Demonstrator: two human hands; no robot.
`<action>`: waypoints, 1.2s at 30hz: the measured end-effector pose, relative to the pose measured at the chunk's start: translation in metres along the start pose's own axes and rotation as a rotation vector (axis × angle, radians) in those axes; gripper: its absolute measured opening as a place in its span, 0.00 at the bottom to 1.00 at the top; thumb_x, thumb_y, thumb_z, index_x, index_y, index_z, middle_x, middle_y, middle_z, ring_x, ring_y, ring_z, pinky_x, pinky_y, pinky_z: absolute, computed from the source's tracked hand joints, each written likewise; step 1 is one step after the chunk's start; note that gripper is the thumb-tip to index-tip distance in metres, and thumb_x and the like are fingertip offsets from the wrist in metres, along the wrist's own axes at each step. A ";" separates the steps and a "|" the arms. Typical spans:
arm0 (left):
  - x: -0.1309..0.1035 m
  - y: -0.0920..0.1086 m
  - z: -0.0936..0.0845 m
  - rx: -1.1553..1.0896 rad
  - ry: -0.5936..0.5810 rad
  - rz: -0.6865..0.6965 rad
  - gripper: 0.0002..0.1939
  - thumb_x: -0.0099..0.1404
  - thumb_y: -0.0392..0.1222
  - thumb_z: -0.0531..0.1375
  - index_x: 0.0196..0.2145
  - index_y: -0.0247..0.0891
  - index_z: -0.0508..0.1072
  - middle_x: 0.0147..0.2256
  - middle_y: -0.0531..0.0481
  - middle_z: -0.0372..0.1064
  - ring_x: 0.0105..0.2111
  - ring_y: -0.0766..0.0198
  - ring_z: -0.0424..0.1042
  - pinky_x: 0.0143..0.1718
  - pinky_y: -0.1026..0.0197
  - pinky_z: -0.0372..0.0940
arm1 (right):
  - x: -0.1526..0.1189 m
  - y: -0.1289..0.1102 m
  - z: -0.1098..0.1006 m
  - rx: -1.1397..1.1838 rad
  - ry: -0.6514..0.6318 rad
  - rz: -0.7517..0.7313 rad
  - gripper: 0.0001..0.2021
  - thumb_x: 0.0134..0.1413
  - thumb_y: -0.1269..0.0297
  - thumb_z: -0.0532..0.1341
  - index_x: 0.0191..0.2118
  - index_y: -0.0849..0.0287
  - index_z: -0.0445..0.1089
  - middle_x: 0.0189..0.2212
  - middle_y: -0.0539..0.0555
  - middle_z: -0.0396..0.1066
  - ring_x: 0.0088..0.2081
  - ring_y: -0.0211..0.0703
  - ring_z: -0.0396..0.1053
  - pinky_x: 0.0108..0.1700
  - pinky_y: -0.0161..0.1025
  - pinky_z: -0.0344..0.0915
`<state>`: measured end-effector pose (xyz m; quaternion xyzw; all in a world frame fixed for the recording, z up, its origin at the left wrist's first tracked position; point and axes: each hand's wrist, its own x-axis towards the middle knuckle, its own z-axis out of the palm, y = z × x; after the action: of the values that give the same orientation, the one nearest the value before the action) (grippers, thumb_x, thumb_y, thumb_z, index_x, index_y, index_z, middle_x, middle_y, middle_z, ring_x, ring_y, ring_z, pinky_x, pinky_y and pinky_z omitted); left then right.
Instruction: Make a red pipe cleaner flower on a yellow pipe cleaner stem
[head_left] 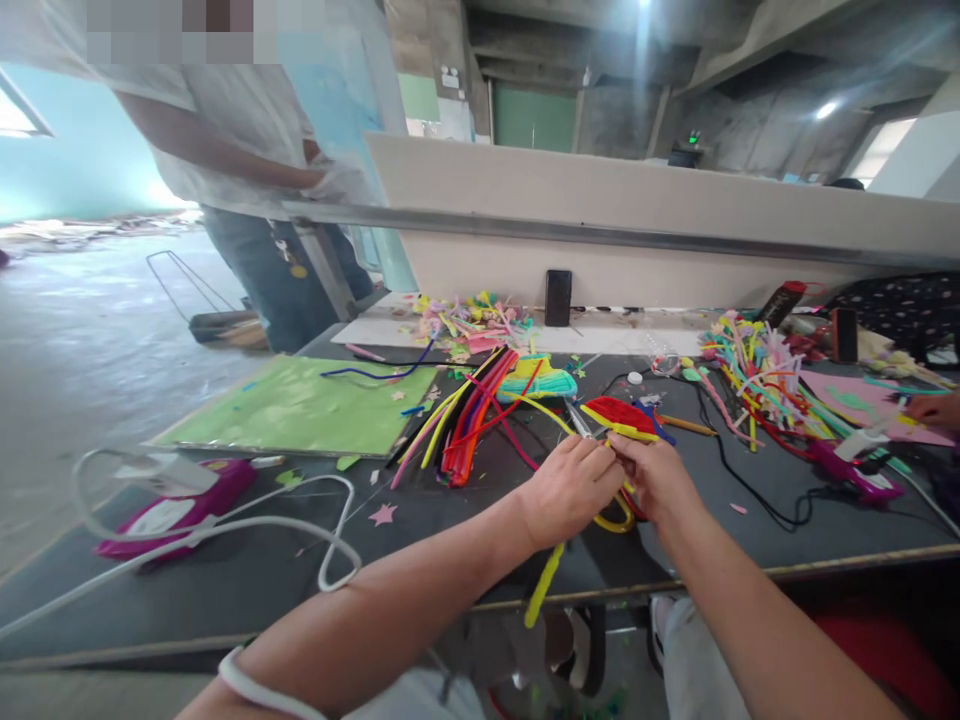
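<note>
My left hand [574, 490] is closed over a yellow pipe cleaner [545, 588], whose tail hangs down past the table's front edge. Close beside it, my right hand [664, 478] pinches a red pipe-cleaner piece [621, 414] with a yellow border. The two hands nearly touch, and my fingers hide where the yellow strand meets the piece. Metal scissors [578, 419] lie just beyond my left hand. A bundle of colored pipe cleaners [469, 435] lies to the left, next to a yellow and turquoise pipe-cleaner piece [536, 382].
A green sheet [307, 405] and a purple power strip [176, 508] with white cables lie left. A phone [558, 298] leans against the back board [600, 270]. Mixed pipe cleaners [757, 365] pile up right. A person [247, 160] stands behind; another person's hand [934, 410] shows far right.
</note>
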<state>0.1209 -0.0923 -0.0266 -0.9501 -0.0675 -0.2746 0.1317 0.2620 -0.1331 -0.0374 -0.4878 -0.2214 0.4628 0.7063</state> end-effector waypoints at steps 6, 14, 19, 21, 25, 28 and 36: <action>-0.006 0.007 -0.006 -0.328 0.156 0.255 0.09 0.66 0.33 0.49 0.37 0.34 0.68 0.38 0.43 0.69 0.37 0.64 0.69 0.41 0.61 0.66 | -0.001 -0.003 0.000 0.050 0.011 0.029 0.13 0.32 0.66 0.72 0.29 0.60 0.75 0.25 0.52 0.76 0.26 0.42 0.74 0.29 0.36 0.70; -0.006 0.002 -0.021 -0.817 0.372 0.037 0.05 0.63 0.32 0.54 0.36 0.36 0.69 0.40 0.40 0.71 0.42 0.62 0.71 0.43 0.60 0.67 | -0.002 -0.010 -0.003 0.051 -0.060 -0.007 0.12 0.34 0.66 0.72 0.31 0.61 0.75 0.24 0.52 0.76 0.27 0.43 0.74 0.31 0.37 0.70; 0.000 -0.019 -0.008 -1.434 0.551 -0.765 0.09 0.63 0.45 0.56 0.32 0.36 0.68 0.27 0.50 0.70 0.28 0.65 0.71 0.34 0.61 0.67 | 0.001 -0.017 -0.010 0.061 -0.040 -0.015 0.15 0.30 0.68 0.73 0.31 0.60 0.75 0.27 0.52 0.77 0.27 0.43 0.74 0.33 0.38 0.70; 0.001 -0.027 -0.001 -1.675 0.533 -0.928 0.11 0.62 0.47 0.58 0.30 0.35 0.67 0.25 0.52 0.69 0.25 0.67 0.70 0.30 0.63 0.67 | 0.001 -0.017 -0.012 0.035 -0.066 -0.013 0.14 0.32 0.67 0.73 0.32 0.60 0.76 0.27 0.52 0.77 0.28 0.43 0.74 0.35 0.39 0.70; 0.002 -0.040 0.002 -1.812 0.392 -1.053 0.12 0.56 0.46 0.62 0.28 0.34 0.66 0.26 0.51 0.69 0.21 0.71 0.67 0.21 0.68 0.63 | 0.000 -0.017 -0.013 -0.014 -0.124 -0.044 0.14 0.34 0.66 0.72 0.33 0.60 0.76 0.28 0.51 0.77 0.29 0.42 0.74 0.36 0.39 0.70; 0.001 -0.049 -0.005 -1.610 0.281 -1.071 0.11 0.54 0.44 0.63 0.28 0.33 0.67 0.23 0.52 0.68 0.18 0.72 0.65 0.15 0.71 0.56 | -0.002 -0.017 -0.013 -0.048 -0.147 -0.076 0.14 0.35 0.66 0.72 0.35 0.59 0.76 0.30 0.51 0.76 0.30 0.42 0.73 0.36 0.40 0.70; 0.001 -0.040 -0.017 -1.444 -0.002 -0.892 0.08 0.57 0.43 0.58 0.30 0.35 0.68 0.19 0.54 0.67 0.13 0.73 0.64 0.12 0.72 0.55 | -0.007 -0.013 -0.001 -0.076 -0.057 -0.081 0.16 0.31 0.66 0.72 0.33 0.59 0.75 0.29 0.51 0.76 0.28 0.43 0.73 0.34 0.39 0.70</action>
<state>0.1053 -0.0590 -0.0039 -0.6856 -0.2442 -0.2755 -0.6280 0.2651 -0.1412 -0.0251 -0.4916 -0.2782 0.4390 0.6987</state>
